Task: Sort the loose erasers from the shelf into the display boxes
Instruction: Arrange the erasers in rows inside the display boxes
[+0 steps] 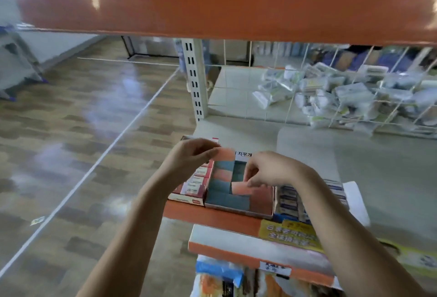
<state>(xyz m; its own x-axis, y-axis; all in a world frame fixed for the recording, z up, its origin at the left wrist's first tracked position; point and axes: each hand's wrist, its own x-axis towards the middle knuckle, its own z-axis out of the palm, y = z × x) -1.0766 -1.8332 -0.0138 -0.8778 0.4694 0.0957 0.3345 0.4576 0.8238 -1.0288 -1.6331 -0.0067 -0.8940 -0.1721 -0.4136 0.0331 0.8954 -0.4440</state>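
Erasers fill the middle box [262, 202] on the shelf [307, 150], lying as salmon and grey-blue blocks with their long axes across the box, left to right. Left of it stands a red box [189, 190] of wrapped erasers; right of it a blue-striped box [290, 199]. The left hand [191, 157] pinches a salmon eraser [225, 154] above the middle box's far end, long axis level, pointing right. The right hand [272, 169] pinches a second salmon eraser [241, 187], tilted, low in the box.
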